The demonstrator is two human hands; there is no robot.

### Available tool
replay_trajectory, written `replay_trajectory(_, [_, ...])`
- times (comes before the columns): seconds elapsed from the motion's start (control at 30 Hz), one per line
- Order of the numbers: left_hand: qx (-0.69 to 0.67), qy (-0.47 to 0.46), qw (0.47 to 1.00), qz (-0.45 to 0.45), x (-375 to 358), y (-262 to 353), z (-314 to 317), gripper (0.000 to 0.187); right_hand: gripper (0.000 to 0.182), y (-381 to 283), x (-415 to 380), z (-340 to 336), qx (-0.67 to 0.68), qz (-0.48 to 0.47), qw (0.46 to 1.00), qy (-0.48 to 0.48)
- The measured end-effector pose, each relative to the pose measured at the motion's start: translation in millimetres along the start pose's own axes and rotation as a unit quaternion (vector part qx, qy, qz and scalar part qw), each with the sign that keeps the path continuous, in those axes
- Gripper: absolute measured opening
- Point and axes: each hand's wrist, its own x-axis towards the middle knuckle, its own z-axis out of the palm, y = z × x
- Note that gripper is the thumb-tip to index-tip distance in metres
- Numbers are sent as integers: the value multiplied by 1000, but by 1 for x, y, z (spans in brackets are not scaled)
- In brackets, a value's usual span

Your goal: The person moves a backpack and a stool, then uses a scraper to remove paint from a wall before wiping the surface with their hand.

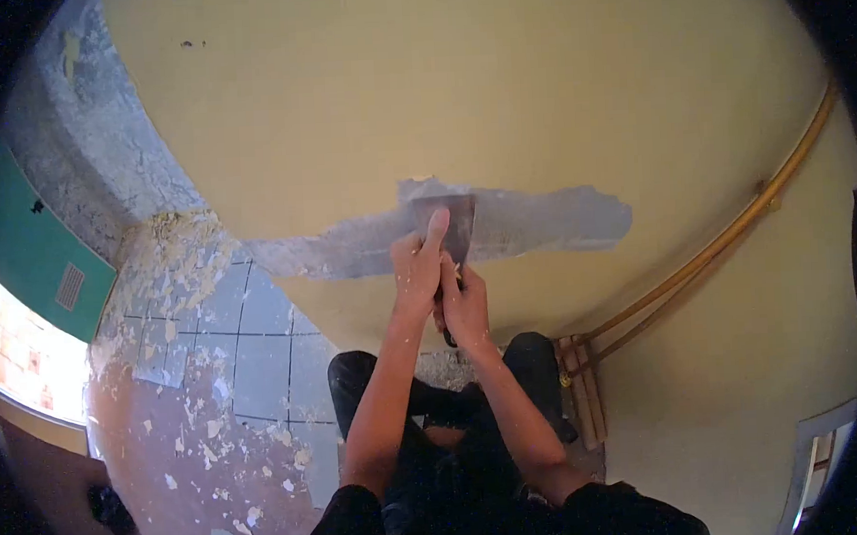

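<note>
I am facing a yellow painted wall (459, 84) that fills the upper and middle frame, with a grey bared strip (532, 223) running across its centre where the paint is off. At the lower left, a tiled floor (260, 361) lies littered with paint flakes (185, 269). Both my hands are clamped on a scraper (457, 230): the left hand (417, 268) presses up near the blade with a finger stretched along it, while the right hand (464, 309) grips the handle just below. The blade lies flat on the wall, in the middle of the bared strip. I judge the scraping to be under way, with much yellow paint left above and below; the next stroke calls for firm pressure and a low blade angle at the paint's edge. The handle is mostly hidden inside my grip, and I can't quite tell whether the blade's edge is under paint. Yellow pipes (724, 240) run at the right.
</note>
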Motion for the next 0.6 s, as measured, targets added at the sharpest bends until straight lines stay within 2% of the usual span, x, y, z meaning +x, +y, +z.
replay_trajectory(0.03, [-35,-7,999,-4,5,-1,0,58,43,-4,2,0,-20,20,1000,-2])
replay_trajectory(0.13, [-67,-12,998,12,29,7,-3,55,44,-28,12,11,9,-8,1000,-22])
replay_trajectory(0.2, [-112,-4,993,-20,26,8,-6,52,45,-30,8,17,18,-1,1000,-20])
replay_trajectory(0.27, [-101,19,994,23,30,4,-16,48,44,-25,12,21,-10,-53,998,-39])
replay_trajectory(0.3, [-103,40,994,-8,23,13,-28,42,43,-27,8,23,-35,-39,996,-71])
replay_trajectory(0.33, [-104,60,992,-43,14,19,-45,36,41,-26,3,30,-73,-94,988,-94])
replay_trajectory(0.37, [-102,92,990,19,13,3,-69,31,41,-23,-4,36,-111,-145,976,-118])
replay_trajectory(0.4, [-97,122,984,80,13,-14,-99,27,41,-19,-12,37,-109,-140,977,-114])
replay_trajectory(0.43, [-73,168,981,65,5,-23,-131,32,40,-13,-20,38,-160,-155,961,-166])
replay_trajectory(0.47, [-86,164,978,96,0,-54,-180,38,40,-8,-26,40,-208,-167,939,-217])
replay_trajectory(0.5, [-71,189,976,85,-14,-69,-216,36,42,1,-26,35,-202,-97,938,-265])
replay_trajectory(0.53, [-42,228,972,35,-28,-99,-259,34,43,20,-25,27,-231,-87,932,-266])
replay_trajectory(0.6, [151,227,959,-81,-77,-195,-372,36,47,77,-31,3,-281,-71,921,-261])
